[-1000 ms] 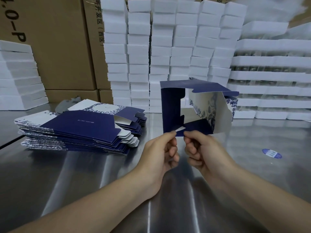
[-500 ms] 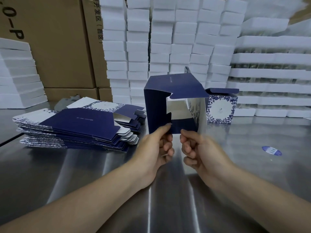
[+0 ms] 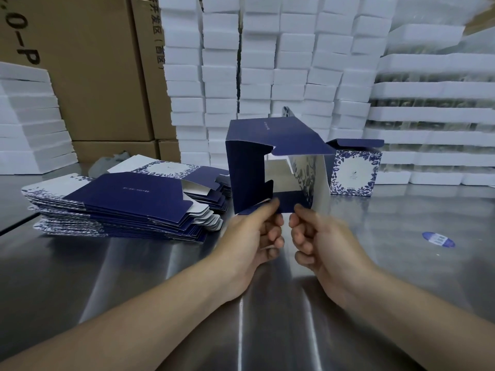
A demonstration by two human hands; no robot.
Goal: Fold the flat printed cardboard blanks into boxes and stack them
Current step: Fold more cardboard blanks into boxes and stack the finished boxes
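L hand & R hand, fingers curled, each pinch the lower flap of the half-formed box, dead centre. Since 1 s ago it's squared up into a tube; end flaps still open, prob. bottom lock next. Blanks pile at 9 o'clock.

Two boxes, one blank stack
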